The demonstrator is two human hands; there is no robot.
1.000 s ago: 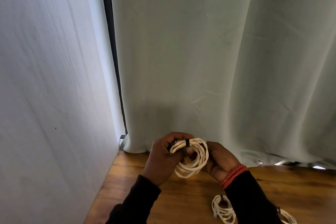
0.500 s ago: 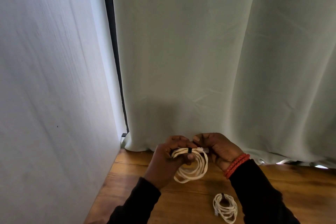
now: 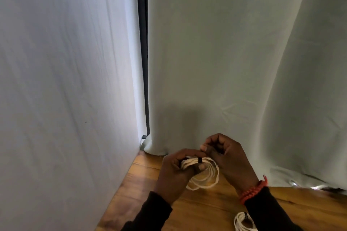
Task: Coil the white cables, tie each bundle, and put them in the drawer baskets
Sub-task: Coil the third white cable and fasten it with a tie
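Both hands on 1 white coil, held just above the table's back corner.

I see my left hand (image 3: 173,171) curled round the coiled cable (image 3: 201,174), thumb pressed against the loops just under the black tie (image 3: 200,160) that bands the top of the bundle. My right hand (image 3: 228,159) has its fingers curled and pinched together at the coil's upper right edge; I cannot tell exactly what they pinch. A red bracelet (image 3: 253,190) sits on the right wrist. A 2nd bundle (image 3: 242,222) lies on the wooden table (image 3: 146,189) near the bottom edge, partly hidden by the right sleeve. The curtain (image 3: 225,62) hangs behind.
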